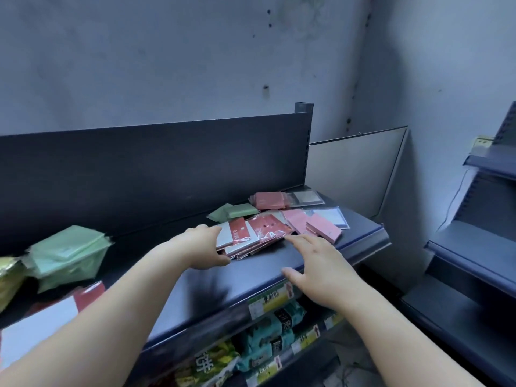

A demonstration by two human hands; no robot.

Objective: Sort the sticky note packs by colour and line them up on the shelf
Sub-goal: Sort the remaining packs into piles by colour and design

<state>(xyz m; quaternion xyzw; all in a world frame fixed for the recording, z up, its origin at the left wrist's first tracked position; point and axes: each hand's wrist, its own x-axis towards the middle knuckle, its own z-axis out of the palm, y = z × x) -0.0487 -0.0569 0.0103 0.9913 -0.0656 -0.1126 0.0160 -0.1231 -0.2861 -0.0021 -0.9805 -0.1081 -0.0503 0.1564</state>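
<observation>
Apparently to keep the slippery packs together, the left hand [205,244] grips the left end of the stack of red-and-white sticky note packs in glossy plastic wrap [251,237], thumb in front, fingers curled over the top. The right hand [315,263] hovers just beside it with fingers spread, above the dark blue metal shelf [251,286] where the stack lies.

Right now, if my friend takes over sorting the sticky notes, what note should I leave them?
Left hand: grips the red-and-white packs in the middle of the shelf.
Right hand: open beside them, holding nothing.
Done: a green stack is piled at the shelf's left end.
Left to do: loose green packs, pink packs and clear-wrapped packs lie mixed at the right end. Sort them and line them up.
</observation>
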